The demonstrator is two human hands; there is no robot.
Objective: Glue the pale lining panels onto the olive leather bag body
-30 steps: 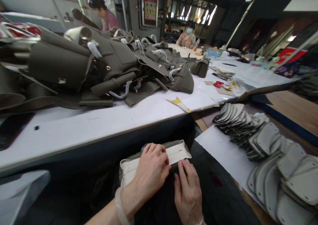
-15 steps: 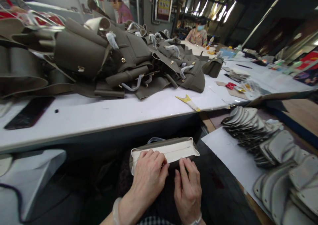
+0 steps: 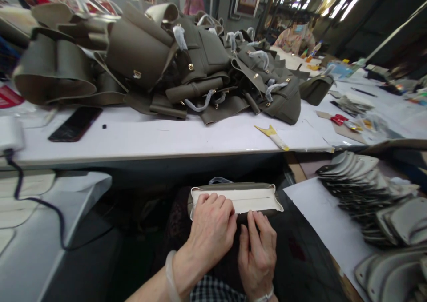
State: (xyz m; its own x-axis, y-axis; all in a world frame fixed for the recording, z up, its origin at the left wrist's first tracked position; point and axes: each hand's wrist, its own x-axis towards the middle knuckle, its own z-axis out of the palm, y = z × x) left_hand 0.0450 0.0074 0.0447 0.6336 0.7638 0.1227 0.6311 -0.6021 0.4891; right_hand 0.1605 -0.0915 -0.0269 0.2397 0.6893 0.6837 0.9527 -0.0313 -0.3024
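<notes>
On my lap lies an unfinished dark grey-brown leather handbag (image 3: 230, 186), its long white panel (image 3: 247, 198) facing up. A thin dark line runs along that panel, and a plastic-wrapped handle shows at the far side. My left hand (image 3: 213, 219) rests across the left part of the panel, fingers curled and gripping the near edge. My right hand (image 3: 258, 244) pinches the near edge further right, its fingertips against the leather. Its thumb is close to the index finger. Whether either hand holds something small, I cannot make out.
A heap of similar bags (image 3: 140, 57) covers the back of the white table (image 3: 150, 139). A phone (image 3: 76, 124) and a yellow-and-white tool (image 3: 271, 136) lie near its front edge. To the right, stacked pale pieces (image 3: 353, 191) rest on a board. Two or more people are beyond.
The camera view has turned left, so the table and bags appear further right. Both hands keep their hold on the handbag, with little shift against it.
</notes>
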